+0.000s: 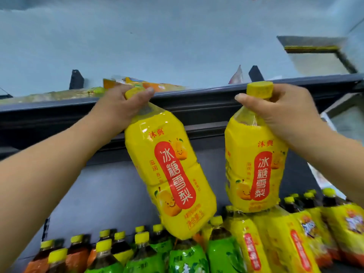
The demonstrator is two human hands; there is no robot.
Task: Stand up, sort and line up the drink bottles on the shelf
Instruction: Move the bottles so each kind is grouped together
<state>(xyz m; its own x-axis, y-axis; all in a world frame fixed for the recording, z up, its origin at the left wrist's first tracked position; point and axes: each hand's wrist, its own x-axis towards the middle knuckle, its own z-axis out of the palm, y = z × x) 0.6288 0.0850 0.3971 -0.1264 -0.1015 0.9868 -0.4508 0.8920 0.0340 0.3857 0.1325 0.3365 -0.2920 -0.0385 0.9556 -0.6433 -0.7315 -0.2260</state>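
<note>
Head view shows your left hand and right hand each gripping a full, heavy, slick-sleeved yellow pear-drink bottle by its neck, so support the base.

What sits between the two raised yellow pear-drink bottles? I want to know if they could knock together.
Nothing: in the head view the left bottle and right bottle hang apart, with only the dark shelf rail behind.

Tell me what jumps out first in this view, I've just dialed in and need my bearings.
Two big yellow pear-drink bottles dominate the middle: the left hand grips the left bottle by its neck, tilted, and the right hand holds the right bottle near its yellow cap, more upright. Below them, along the bottom edge, stand rows of yellow-capped bottles with green labels, orange at the left. A dark shelf edge crosses behind the hands.
</note>
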